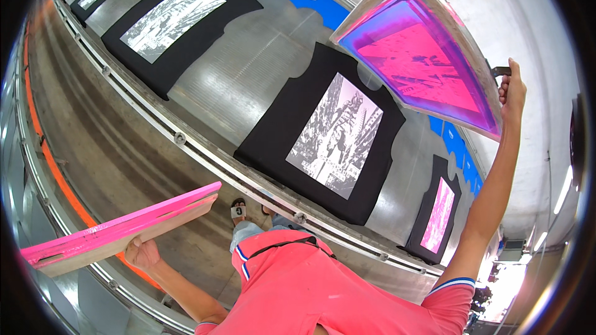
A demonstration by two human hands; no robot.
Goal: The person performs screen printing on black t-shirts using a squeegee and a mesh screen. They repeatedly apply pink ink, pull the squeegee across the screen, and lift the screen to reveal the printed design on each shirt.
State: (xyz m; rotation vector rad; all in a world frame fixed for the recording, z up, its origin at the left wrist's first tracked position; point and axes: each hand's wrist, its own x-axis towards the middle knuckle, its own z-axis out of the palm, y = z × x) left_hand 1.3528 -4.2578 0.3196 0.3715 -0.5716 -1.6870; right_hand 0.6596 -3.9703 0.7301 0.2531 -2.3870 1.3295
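My right hand point(511, 92) is closed round the dark handle of a screen printing frame point(478, 87), raised and tilted above the table at the right. Its mesh carries bright pink ink with a purple-blue border. Low at the left, my left hand point(143, 253) grips a long squeegee point(130, 229) by its wooden side; pink ink coats its upper edge. Between the hands, a black T-shirt panel point(279, 118) lies flat with a white, grey and faintly pink picture print point(337, 136). The raised frame hangs beyond this panel's upper right edge.
Another printed black panel point(186, 15) lies further left along the long grey table point(248, 62), and one with a pink print point(438, 214) lies at the right. A metal rail point(180, 138) runs along the near edge. Blue sheets point(316, 6) line the far edge. An orange stripe point(46, 149) marks the aisle.
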